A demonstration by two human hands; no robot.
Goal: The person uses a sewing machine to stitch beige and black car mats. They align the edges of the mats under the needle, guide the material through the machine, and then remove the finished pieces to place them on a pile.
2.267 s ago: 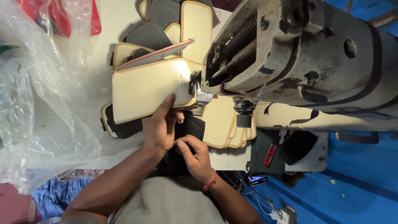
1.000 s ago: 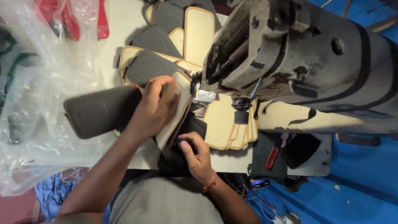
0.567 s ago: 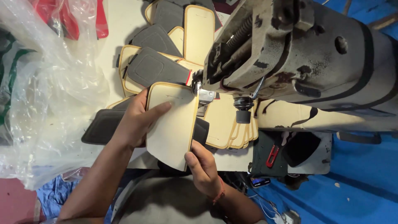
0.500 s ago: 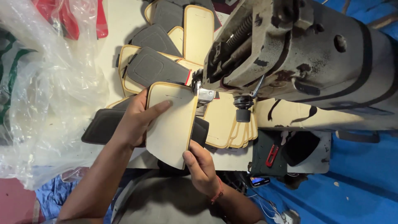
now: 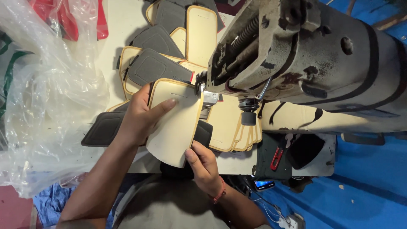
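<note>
My left hand (image 5: pixel 142 114) lies on a cream padded panel with tan edging (image 5: pixel 176 127), fingers spread over its upper face. My right hand (image 5: pixel 202 165) pinches the same panel's near corner from below. The panel's far edge sits by the presser foot (image 5: pixel 207 98) of a worn grey sewing machine (image 5: pixel 305 55). A dark grey panel (image 5: pixel 104 129) pokes out to the left under my left hand.
Several cream and grey panels (image 5: pixel 203 29) lie stacked on the white table (image 5: pixel 114 46) behind the needle. More cream panels (image 5: pixel 237 127) sit under the machine arm. Crumpled clear plastic (image 5: pixel 46 97) covers the left side. A red-handled snipper (image 5: pixel 276 157) lies at the right.
The panel was flipped from dark side to cream side up and swung toward the presser foot. My left hand shifted right on top of it; my right hand took the near corner.
</note>
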